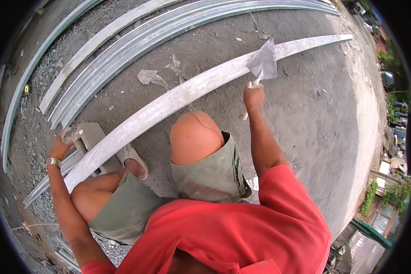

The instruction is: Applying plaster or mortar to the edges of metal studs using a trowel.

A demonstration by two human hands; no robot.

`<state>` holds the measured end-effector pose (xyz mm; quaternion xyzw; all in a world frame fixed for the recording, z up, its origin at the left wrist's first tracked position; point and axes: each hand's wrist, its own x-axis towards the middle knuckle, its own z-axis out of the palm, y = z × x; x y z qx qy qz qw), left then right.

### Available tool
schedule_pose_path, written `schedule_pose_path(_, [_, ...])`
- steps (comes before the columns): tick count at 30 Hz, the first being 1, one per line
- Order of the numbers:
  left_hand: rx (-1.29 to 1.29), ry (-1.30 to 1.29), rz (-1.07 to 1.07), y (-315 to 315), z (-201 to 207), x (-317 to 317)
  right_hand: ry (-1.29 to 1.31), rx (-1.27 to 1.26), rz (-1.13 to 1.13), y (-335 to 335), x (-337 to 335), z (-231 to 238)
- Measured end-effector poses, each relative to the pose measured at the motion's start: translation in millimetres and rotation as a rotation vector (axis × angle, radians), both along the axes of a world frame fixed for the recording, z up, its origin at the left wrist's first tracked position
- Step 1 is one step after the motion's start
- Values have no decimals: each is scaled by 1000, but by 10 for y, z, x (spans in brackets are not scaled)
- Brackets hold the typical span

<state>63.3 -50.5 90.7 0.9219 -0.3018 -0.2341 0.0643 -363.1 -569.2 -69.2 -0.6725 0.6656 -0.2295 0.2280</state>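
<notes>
A long whitish plank (182, 93) runs from beside my left knee up to the far right, its near end over a grey hollow concrete block (93, 133). My right hand (254, 97) is closed round the handle of a trowel. The trowel's dusty, pale triangular blade (263, 61) points away from me and overlaps the plank's far part. By the block, my left hand (61, 147) has its fingers curled at a small whitish, crumpled-looking thing (66, 134) that I cannot make out. A metal watch (53, 162) circles that wrist.
Several metal channels (123, 55) lie beyond the plank, beside another pale board (91, 45). A single channel (25, 98) lies farther left on gravel. Crumpled plastic scraps (151, 77) rest on the rough grey ground. More metal strips (36, 189) stick out under the plank's near end.
</notes>
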Motion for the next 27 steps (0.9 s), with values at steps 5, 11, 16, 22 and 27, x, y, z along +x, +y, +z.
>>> schedule_pose_path(5, [131,58,140,57,17,22,18,186,219,1340,244,29])
schedule_pose_path(11, [-2,103,57,-45,-56,55,-12,194,435,1146,19,135])
schedule_pose_path(16, [17,-39,11,131,-21,40,-145,-43,228,634,-482,391])
schedule_pose_path(22, [21,100,146,216,-49,43,-204,115,405,792,-942,463])
schedule_pose_path(27, [-93,148,129,131,-42,22,116,273,514,1428,-1036,322])
